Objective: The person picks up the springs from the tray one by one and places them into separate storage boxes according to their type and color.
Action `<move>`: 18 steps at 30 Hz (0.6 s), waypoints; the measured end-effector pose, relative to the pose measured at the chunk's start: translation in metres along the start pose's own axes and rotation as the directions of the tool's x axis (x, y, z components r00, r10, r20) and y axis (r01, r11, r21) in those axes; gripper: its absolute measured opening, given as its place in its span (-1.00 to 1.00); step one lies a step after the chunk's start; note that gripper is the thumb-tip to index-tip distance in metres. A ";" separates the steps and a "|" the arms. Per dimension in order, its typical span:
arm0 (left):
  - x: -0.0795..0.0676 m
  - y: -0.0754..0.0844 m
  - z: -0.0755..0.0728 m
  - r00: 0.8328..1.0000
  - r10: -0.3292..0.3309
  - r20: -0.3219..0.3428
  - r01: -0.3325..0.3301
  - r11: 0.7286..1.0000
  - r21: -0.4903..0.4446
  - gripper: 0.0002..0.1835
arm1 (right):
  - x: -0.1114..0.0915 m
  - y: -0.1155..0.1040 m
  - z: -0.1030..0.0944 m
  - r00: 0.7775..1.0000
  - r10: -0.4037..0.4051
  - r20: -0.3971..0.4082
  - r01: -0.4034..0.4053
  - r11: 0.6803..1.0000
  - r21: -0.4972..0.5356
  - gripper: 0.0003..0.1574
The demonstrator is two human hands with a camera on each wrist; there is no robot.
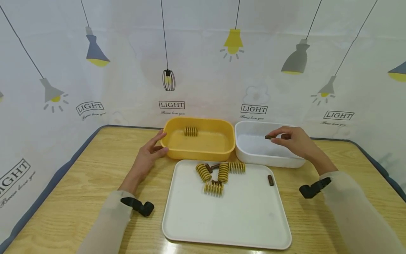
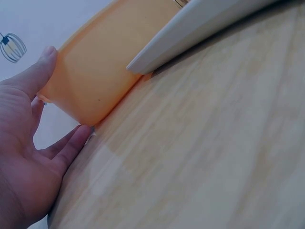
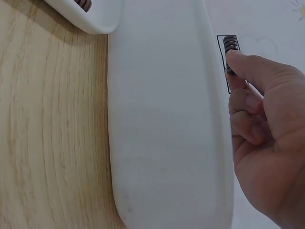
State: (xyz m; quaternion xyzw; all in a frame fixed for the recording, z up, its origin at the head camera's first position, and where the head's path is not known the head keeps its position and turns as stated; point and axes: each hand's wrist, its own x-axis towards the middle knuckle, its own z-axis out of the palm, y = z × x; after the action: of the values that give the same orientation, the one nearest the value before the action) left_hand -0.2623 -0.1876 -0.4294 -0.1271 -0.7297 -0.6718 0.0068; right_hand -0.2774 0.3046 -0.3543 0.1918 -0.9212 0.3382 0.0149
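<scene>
Right-hand fingertips (image 3: pixel 238 59) pinch a brown coil spring (image 3: pixel 230 43) between them; we judge it light, stiff, probably steel, best held mid-length; uncurled left fingers (image 2: pixel 38 74) touch the yellow bin (image 1: pixel 196 155).

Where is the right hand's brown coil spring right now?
In the head view, the small brown coil spring is right of centre, pinched by the right hand over the white bin, whose left neighbour is the yellow bin.

Long off-white sleeves (image 1: pixel 356 208), black knob-ended wrist cameras (image 1: pixel 137 205) at both cuffs
</scene>
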 end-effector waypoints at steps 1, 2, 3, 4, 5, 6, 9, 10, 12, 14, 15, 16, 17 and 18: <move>-0.001 0.000 0.000 1.000 -0.001 -0.003 0.001 1.000 0.002 -0.36 | 0.001 0.001 0.000 1.000 0.006 0.001 -0.006 1.000 -0.003 -0.66; -0.001 0.000 0.000 1.000 0.000 -0.004 0.000 1.000 0.004 -0.35 | 0.002 0.002 0.001 1.000 0.013 -0.001 -0.013 1.000 -0.003 -0.66; -0.001 -0.001 0.000 1.000 0.001 -0.006 -0.001 1.000 0.009 -0.35 | 0.004 0.003 0.002 1.000 0.019 -0.005 -0.019 1.000 0.002 -0.67; -0.002 -0.001 0.000 1.000 0.002 -0.008 -0.002 1.000 0.013 -0.35 | 0.005 0.004 0.002 1.000 0.023 -0.011 -0.023 1.000 0.008 -0.67; -0.002 0.000 0.000 1.000 0.005 -0.009 -0.005 1.000 0.014 -0.35 | 0.006 0.005 0.003 0.999 0.027 -0.019 -0.027 1.000 0.013 -0.68; -0.002 0.000 0.000 1.000 0.007 -0.010 -0.007 1.000 0.014 -0.35 | 0.007 0.006 0.004 0.999 0.028 -0.025 -0.028 1.000 0.014 -0.68; -0.002 0.001 0.000 1.000 0.009 -0.006 -0.009 1.000 0.015 -0.36 | 0.009 0.010 0.005 0.998 0.044 -0.042 -0.043 0.999 0.029 -0.69; -0.002 0.002 0.000 1.000 0.005 -0.005 -0.005 1.000 0.014 -0.36 | 0.009 0.012 0.005 0.998 0.052 -0.047 -0.051 0.998 0.032 -0.69; -0.002 0.003 0.001 1.000 -0.002 0.000 0.002 1.000 0.007 -0.36 | 0.010 0.015 0.006 0.996 0.071 -0.051 -0.069 0.997 0.035 -0.67; -0.003 0.007 0.002 1.000 -0.007 0.004 0.007 1.000 0.004 -0.37 | 0.011 0.018 0.007 0.995 0.087 -0.053 -0.085 0.996 0.036 -0.65; -0.004 0.010 0.003 1.000 -0.008 0.006 0.008 1.000 0.003 -0.37 | 0.011 0.020 0.007 0.994 0.091 -0.052 -0.090 0.995 0.032 -0.63; -0.005 0.013 0.003 1.000 -0.008 0.008 0.008 1.000 0.005 -0.37 | 0.012 0.021 0.007 0.994 0.095 -0.052 -0.093 0.995 0.027 -0.63; -0.006 0.016 0.005 1.000 -0.007 0.009 0.007 1.000 0.008 -0.37 | 0.012 0.023 0.007 0.994 0.096 -0.050 -0.095 0.995 0.024 -0.62; -0.007 0.019 0.006 1.000 -0.010 0.010 0.009 1.000 0.009 -0.38 | 0.013 0.024 0.007 0.994 0.097 -0.047 -0.096 0.995 0.024 -0.62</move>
State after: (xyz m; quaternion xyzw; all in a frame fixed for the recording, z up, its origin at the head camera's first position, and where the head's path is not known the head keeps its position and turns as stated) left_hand -0.2512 -0.1820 -0.4121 -0.1270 -0.7334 -0.6679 0.0005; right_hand -0.2975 0.3123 -0.3726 0.1389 -0.9250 0.3531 0.0186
